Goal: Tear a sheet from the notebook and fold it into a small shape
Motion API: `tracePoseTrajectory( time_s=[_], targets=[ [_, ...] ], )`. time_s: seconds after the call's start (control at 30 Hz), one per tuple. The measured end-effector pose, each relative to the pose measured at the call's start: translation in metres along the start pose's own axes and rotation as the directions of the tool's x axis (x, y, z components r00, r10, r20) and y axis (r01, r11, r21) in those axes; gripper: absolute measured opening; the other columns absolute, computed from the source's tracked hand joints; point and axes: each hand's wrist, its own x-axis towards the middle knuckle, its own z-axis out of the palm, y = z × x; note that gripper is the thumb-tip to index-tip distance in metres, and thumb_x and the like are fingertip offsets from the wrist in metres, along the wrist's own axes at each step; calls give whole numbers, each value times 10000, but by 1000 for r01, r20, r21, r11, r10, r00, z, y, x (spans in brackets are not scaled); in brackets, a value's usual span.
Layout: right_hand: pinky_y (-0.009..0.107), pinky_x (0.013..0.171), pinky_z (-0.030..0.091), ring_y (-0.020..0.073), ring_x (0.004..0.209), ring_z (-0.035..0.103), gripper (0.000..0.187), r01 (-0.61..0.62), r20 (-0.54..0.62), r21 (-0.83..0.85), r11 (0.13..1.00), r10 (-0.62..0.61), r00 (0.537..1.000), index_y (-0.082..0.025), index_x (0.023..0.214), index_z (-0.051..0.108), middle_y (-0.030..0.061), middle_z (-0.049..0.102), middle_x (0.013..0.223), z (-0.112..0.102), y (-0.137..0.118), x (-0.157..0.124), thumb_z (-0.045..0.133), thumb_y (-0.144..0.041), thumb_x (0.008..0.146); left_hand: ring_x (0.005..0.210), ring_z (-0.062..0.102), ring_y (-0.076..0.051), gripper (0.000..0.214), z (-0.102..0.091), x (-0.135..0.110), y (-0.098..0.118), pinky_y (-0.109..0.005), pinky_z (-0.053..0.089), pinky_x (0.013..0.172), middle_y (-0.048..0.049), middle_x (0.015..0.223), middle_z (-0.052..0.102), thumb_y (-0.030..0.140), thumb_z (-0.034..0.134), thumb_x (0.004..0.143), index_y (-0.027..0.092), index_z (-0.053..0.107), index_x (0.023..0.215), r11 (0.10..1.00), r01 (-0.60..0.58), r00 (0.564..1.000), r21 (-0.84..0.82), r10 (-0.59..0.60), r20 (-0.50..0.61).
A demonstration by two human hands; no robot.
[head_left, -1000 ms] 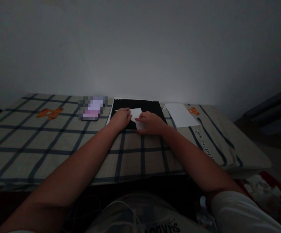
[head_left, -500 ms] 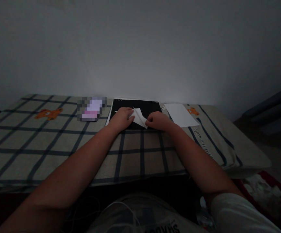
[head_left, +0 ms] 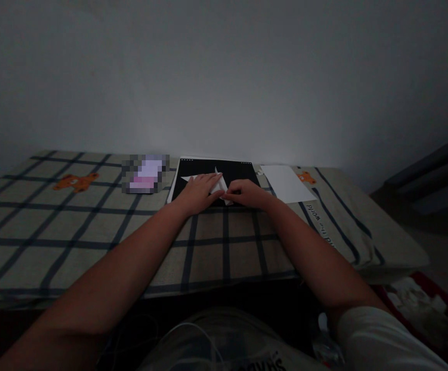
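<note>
A folded white paper (head_left: pixel 220 185) lies on a black notebook (head_left: pixel 235 168) with punched holes along its far edge. My left hand (head_left: pixel 199 192) rests flat over the paper, fingers stretched out, covering much of it. A pointed corner sticks out left of that hand, and a thin point rises beyond its fingertips. With its fingers curled and pinched, my right hand (head_left: pixel 247 192) grips the paper's near right edge. The thumb of my left hand almost meets my right fingertips there.
A white sheet (head_left: pixel 288 183) lies right of the notebook. To the left is a phone (head_left: pixel 146 175), its picture blurred. A checked cloth (head_left: pixel 208 247) with orange bear prints covers the table, which stands against a grey wall (head_left: pixel 224 77).
My left hand has slid right and spread further over the paper. My right hand has moved left with the paper's edge, folding it inward, so less paper shows.
</note>
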Motion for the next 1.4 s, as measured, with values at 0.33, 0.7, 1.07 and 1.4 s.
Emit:
tracePoseTrajectory(
  time_s=[0.33,0.7,1.07,1.4],
  targets=[
    [257,693,402,146,762,616,303,-263,-231,-34,964,249,941,-138,840,749,59,723,822,-4,18,3,524,-313,944,1370,401,-260,574,-8,-1,5,-437,301,1121,-82,1515,453,492,405,980,204,411,1477,987,-156,983,-43,159,88],
    [254,671,412,155,755,643,294,-489,-280,10,873,471,836,-155,819,760,57,738,807,12,21,14,572,-366,903,1347,428,-268,565,-9,-2,18,-441,347,1082,-84,1496,476,468,447,970,205,417,1470,974,-225,968,-4,224,113],
    [267,688,424,164,767,641,268,-638,-280,62,768,627,727,-172,812,758,43,737,824,2,26,10,601,-383,865,1381,392,-278,571,-2,-1,13,-430,304,1119,-98,1513,452,484,299,1014,168,405,1477,982,-106,988,153,88,123],
    [308,708,410,192,806,642,250,-659,-275,-70,748,621,734,-193,807,761,52,744,855,6,17,13,603,-384,841,1384,358,-321,561,6,-5,17,-528,353,1063,-57,1557,391,470,299,995,231,384,1495,960,-11,997,280,-9,71]
  ],
)
